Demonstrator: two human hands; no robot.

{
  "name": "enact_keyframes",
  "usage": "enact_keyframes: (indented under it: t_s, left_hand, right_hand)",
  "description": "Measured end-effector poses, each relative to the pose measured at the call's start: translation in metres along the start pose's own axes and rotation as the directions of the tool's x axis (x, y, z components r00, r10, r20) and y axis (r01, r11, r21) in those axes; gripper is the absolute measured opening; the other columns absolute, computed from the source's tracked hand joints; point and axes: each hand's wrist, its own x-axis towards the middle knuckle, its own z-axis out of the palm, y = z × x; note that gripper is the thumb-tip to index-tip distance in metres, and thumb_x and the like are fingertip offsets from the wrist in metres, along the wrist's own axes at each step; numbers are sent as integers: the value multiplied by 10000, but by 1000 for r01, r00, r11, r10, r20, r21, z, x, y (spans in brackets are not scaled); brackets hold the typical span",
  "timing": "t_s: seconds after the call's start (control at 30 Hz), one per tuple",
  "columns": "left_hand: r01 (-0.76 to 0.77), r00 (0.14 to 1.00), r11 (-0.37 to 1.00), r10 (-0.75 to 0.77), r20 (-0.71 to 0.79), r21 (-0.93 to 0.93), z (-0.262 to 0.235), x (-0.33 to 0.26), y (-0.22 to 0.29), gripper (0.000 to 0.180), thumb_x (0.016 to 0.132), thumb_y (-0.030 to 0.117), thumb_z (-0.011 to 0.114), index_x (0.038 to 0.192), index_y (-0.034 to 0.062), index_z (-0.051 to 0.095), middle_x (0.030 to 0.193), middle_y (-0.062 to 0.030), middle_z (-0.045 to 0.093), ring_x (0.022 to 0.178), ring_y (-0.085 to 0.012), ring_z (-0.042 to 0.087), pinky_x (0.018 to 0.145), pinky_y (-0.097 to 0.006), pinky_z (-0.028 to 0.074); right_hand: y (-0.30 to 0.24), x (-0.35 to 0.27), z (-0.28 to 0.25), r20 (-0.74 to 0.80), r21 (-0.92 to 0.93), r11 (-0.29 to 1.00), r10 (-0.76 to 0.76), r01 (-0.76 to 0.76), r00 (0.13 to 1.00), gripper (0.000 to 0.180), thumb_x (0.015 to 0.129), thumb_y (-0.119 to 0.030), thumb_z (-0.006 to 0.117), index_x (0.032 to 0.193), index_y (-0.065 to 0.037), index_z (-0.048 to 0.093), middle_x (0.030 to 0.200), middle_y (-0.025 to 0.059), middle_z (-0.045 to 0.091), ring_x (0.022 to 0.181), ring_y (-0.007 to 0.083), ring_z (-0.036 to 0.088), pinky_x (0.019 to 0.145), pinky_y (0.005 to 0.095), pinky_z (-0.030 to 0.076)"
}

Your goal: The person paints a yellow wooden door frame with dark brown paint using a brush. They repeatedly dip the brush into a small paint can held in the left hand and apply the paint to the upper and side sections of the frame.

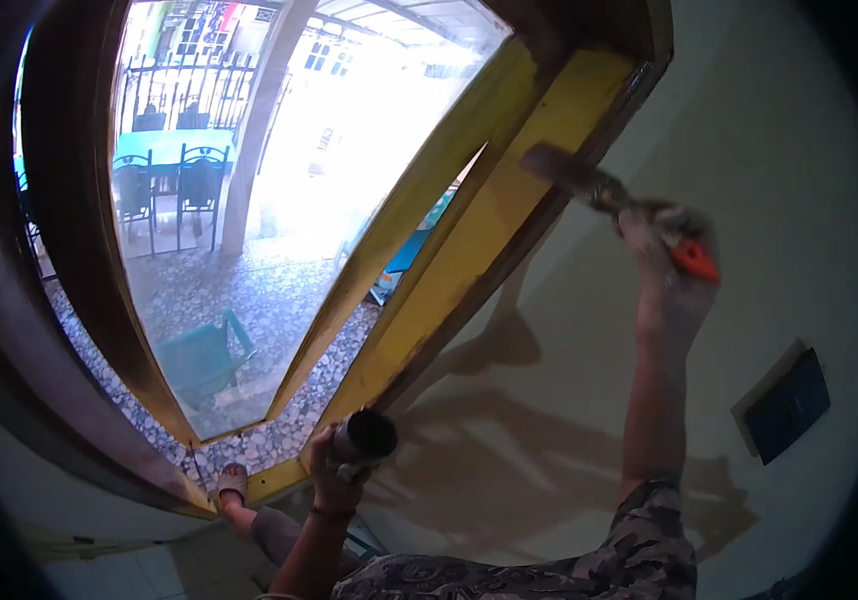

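Observation:
My right hand [661, 235] is raised at the upper right, its fingers closed round a paintbrush [574, 178] with an orange handle end. The brush's dark, blurred head lies over the edge of the yellow and brown window frame [494, 235]; whether the bristles touch the wood I cannot tell. Low in the middle, my left hand [334, 470] grips a small cylindrical can [367, 436] with a dark opening or end. The can is held close to the frame's lower corner.
A tilted glass pane [249, 250] in a yellow-brown sash stands left of the frame. My foot [234, 482] rests on the sill. A pale wall [749, 150] carries a dark blue rectangular thing [794, 405]. Outside are chairs [201, 185] and a pebbled floor [239, 290].

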Motion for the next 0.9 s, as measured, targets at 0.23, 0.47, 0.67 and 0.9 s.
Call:
enact_keyframes:
  t_s: [0.23, 0.47, 0.67, 0.9]
  left_hand:
    - [681, 608, 296, -738, 293, -670, -65, -33, -29, 567, 752, 209, 694, 1243, 133, 421, 1175, -86, 501, 1083, -223, 519, 807, -368, 519]
    - [686, 445, 246, -886, 128, -685, -64, -23, -29, 413, 844, 508, 455, 871, 105, 540, 744, -46, 523, 601, -147, 480, 501, -271, 422]
    - [716, 472, 423, -879, -62, -556, -50, -7, -14, 338, 855, 442, 475, 665, 163, 474, 487, 15, 424, 369, -125, 375, 345, -238, 334]
    - [659, 542, 474, -838, -68, -583, -51, -7, -19, 361, 867, 411, 476, 590, 184, 433, 482, 18, 432, 363, -128, 381, 342, -244, 346]
  right_hand:
    - [13, 56, 66, 432, -473, 512, -575, 717, 695, 336, 592, 69, 718, 836, -82, 543, 843, 66, 514, 738, 205, 559, 602, 282, 478]
    - [39, 60, 101, 635, -611, 202, -452, 765, 627, 304, 600, -184, 712, 790, -80, 499, 848, 77, 458, 774, 216, 524, 597, 288, 501]
    - [37, 68, 103, 582, -655, 170, -508, 736, 635, 319, 560, -111, 729, 779, -79, 500, 805, 61, 430, 693, 205, 521, 508, 299, 490]
    - [42, 82, 112, 594, -679, 93, -514, 728, 619, 295, 599, -213, 714, 745, -56, 512, 838, 86, 458, 723, 199, 533, 512, 279, 494]
